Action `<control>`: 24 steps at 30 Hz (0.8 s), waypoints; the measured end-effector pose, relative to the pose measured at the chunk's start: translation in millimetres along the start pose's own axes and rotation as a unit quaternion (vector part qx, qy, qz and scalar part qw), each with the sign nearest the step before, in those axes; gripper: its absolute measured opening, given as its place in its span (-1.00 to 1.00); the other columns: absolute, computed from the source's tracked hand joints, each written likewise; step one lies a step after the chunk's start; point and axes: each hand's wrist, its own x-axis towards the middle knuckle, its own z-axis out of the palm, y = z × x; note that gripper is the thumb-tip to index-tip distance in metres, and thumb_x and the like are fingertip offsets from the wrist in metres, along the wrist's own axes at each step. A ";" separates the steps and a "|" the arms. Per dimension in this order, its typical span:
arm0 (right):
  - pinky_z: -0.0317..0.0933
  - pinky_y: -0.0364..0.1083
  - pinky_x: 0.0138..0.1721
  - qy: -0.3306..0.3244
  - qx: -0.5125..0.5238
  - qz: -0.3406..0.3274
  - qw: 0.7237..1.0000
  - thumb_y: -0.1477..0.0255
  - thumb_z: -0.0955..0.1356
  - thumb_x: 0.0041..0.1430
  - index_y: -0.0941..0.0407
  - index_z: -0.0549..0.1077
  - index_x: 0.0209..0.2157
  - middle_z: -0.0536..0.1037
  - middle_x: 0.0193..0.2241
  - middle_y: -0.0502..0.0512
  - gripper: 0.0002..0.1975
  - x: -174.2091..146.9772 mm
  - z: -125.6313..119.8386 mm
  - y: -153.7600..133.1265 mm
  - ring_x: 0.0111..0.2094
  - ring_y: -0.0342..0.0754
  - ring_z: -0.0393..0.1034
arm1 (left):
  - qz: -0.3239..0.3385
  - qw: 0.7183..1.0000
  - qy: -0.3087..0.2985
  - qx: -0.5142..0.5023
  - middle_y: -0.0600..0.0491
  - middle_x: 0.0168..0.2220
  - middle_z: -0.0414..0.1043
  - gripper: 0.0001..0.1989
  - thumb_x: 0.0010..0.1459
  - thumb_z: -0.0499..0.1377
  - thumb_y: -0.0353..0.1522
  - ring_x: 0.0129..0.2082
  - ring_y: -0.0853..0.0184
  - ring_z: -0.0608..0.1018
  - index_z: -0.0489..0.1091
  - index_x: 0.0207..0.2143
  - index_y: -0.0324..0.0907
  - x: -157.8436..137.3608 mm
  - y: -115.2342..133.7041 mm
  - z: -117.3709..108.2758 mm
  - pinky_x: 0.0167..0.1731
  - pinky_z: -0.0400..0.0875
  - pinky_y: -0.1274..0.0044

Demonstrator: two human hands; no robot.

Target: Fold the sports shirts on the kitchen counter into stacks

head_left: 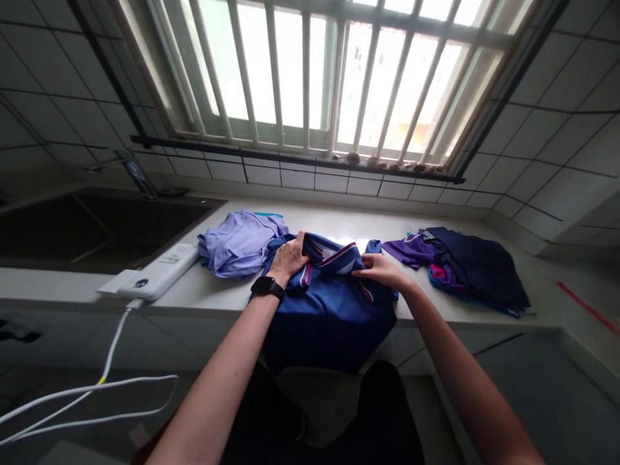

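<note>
The work in hand is on a blue shirt (pixel 329 316), which lies in the middle of the tabletop (pixel 339 216), with its lower part hanging over the near edge. I judge that the present step is arranging its collar (pixel 341 255), which has red and white stripes. The left hand (pixel 289 257) has its grip closed, pinching the cloth at the left end of the collar; the right hand (pixel 380 270) pinches the right end between thumb and fingers. The next move, in my judgement, calls for keeping the collar even between both hands and giving attention to the hanging part, whose weight could pull the shirt toward the near side. On the left, a lavender garment (pixel 245 240) lies against the shirt or very close to it, so it could be caught in a wide movement. Further left are a white device (pixel 165 268) with a white cable (pixel 113 345) running down from it, and the sink (pixel 206 208) with its faucet (pixel 138 174). On the right, a pile of dark and purple clothes (pixel 479 265) limits the side space. At the far side there is a barred window (pixel 310 77).
</note>
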 end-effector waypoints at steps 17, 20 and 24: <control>0.22 0.09 0.28 -0.017 -0.342 0.096 0.935 0.54 0.31 0.28 0.14 0.53 0.10 0.48 0.23 0.35 -0.62 -30.5 31.1 -5.2 0.24 0.19 0.39 | -0.045 0.990 -0.133 -0.002 -0.04 -0.24 0.62 -0.65 0.30 0.08 -0.37 -0.23 0.17 0.68 0.38 0.12 -0.08 -41.6 15.2 -56.3 -0.23 0.47 0.49; 0.13 0.15 0.35 -0.028 -0.337 0.088 0.937 0.54 0.28 0.30 0.12 0.48 0.14 0.44 0.28 0.32 -0.59 -28.2 30.6 7.7 0.32 0.20 0.29 | -0.080 0.981 -0.177 0.002 -0.13 -0.12 0.60 -0.67 0.30 0.08 -0.37 -0.16 0.15 0.67 0.40 0.10 -0.12 -64.9 15.6 -40.6 -0.18 0.50 0.48; 0.08 0.12 0.39 -0.021 -0.316 0.074 0.946 0.59 0.29 0.22 0.11 0.51 0.11 0.50 0.22 0.27 -0.56 -8.2 21.4 19.8 0.32 0.19 0.27 | -0.108 0.979 -0.172 0.011 -0.16 -0.09 0.60 -0.64 0.30 0.05 -0.41 -0.17 0.13 0.68 0.39 0.12 -0.13 -55.7 18.7 -21.1 -0.19 0.53 0.45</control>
